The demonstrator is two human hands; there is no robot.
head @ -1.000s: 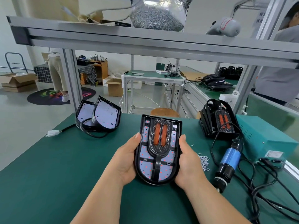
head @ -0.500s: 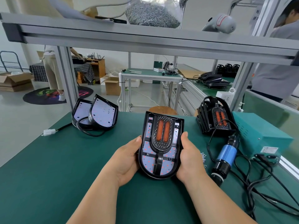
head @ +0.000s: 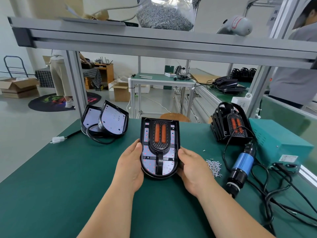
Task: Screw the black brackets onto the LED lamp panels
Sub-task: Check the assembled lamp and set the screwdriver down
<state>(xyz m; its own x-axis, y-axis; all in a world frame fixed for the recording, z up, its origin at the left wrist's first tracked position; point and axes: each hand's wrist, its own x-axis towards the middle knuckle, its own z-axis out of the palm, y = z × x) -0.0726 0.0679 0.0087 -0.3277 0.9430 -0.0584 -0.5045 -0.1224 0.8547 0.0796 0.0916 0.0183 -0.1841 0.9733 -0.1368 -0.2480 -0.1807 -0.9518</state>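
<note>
Panel (head: 150, 152) gripped between left hand (head: 130, 167) and right hand (head: 193, 169).

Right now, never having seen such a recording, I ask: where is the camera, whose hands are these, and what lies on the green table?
No machine here: a person wears the camera on the head, looking down. The left hand and right hand grip the edges of a black rounded LED lamp panel, with a black bracket on it. On the green table mat lie a pile of small silver screws, a blue-and-black electric screwdriver, a teal metal box, and more lamp panels at far left.
</note>
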